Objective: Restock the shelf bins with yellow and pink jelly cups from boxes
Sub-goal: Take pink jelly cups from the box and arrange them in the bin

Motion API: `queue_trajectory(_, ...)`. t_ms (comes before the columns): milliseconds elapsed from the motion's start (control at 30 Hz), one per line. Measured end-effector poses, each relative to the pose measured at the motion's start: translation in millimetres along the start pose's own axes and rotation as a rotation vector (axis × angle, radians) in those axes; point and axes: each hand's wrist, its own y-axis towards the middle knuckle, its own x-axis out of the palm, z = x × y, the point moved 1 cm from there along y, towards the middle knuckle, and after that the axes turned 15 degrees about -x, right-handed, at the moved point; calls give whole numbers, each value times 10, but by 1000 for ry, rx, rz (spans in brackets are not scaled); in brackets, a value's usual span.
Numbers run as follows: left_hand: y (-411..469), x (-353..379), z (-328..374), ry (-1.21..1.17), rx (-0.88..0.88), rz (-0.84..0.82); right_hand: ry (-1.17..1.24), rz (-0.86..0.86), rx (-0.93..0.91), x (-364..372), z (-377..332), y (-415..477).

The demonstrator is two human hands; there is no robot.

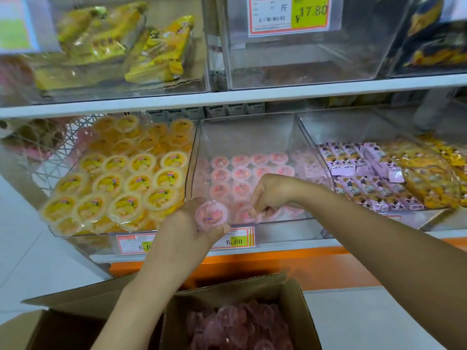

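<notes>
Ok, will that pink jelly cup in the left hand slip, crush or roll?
The pink jelly cup looks glossy, so probably slippery. The left hand holds it undeformed, so likely fairly stiff. In the pink bin the other cups sit flat lid-up, so it should rest rather than roll.

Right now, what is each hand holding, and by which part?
Left hand holds one pink jelly cup by its rim, lid up. Right hand curls down over the stocked cups in the clear bin; whether it grips one cannot be told.

Jelly cups [141, 183] in left bin: yellow. Jelly cups [241, 173] in middle bin: pink. Box [290, 299]: brown cardboard. Shelf edge [278, 263]: orange.
</notes>
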Motion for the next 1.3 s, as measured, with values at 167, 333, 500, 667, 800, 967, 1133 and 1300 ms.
queue_trajectory(167, 35, -16, -13, 1, 7, -9, -47, -81, 82, 21, -6, 66)
queue_trajectory(333, 72, -33, -19, 3, -11, -11, -24, 27, 69, 44, 29, 100)
queue_trajectory(500, 70, -41, -8, 6, -10, -20, -124, 93, 61, 88, 56, 106)
queue_trajectory(667, 60, -53, -19, 6, 3, -44, -244, 61, 121, 110, 53, 84)
queue_trajectory(800, 61, -56, -40, -4, 6, -58, -341, 115, 91, 153, 30, 111)
queue_trajectory(967, 70, -31, -59, -44, -2, -84, -399, 103, 93, 183, -5, 113)
queue_trajectory(1133, 81, -14, -83, -41, -6, -81, -518, 117, 160, 98, 21, 32)
queue_trajectory(1300, 122, -3, -106, -22, -5, -67, -399, -107, 229, 184, 137, 1)
